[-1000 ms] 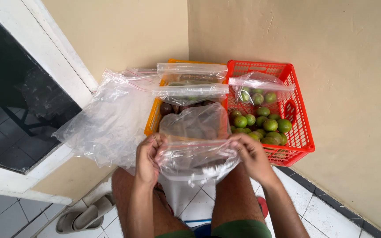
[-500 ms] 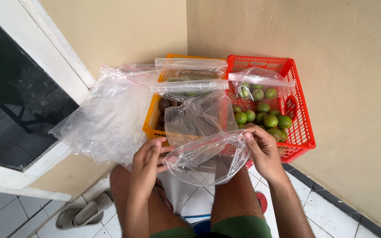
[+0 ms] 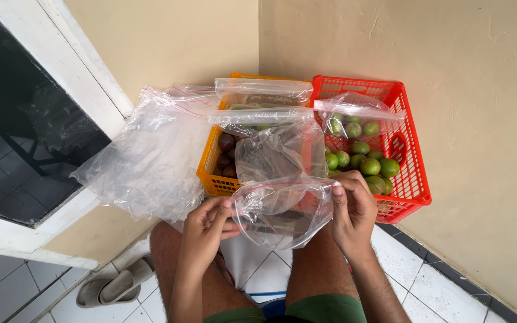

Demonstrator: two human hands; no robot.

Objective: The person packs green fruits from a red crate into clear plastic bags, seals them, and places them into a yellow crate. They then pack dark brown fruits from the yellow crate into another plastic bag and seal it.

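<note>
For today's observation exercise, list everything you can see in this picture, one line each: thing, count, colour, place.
Zip bag: one, clear, held open between both hands.
Other bags: several, clear, draped over and beside the baskets.
Orange basket: one, in the corner, dark round fruit inside.
Red basket: one, right of the orange one.
Green fruit: many, in the red basket.
Sandal: one, grey, on the floor at lower left.
Left hand: grips the bag's left edge.
Right hand: grips the bag's right edge.

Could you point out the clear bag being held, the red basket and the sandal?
clear bag (image 3: 282, 218), head view, on its front plastic face.
red basket (image 3: 411, 179), head view, on its right wall.
sandal (image 3: 115, 287), head view, on its strap.
</note>
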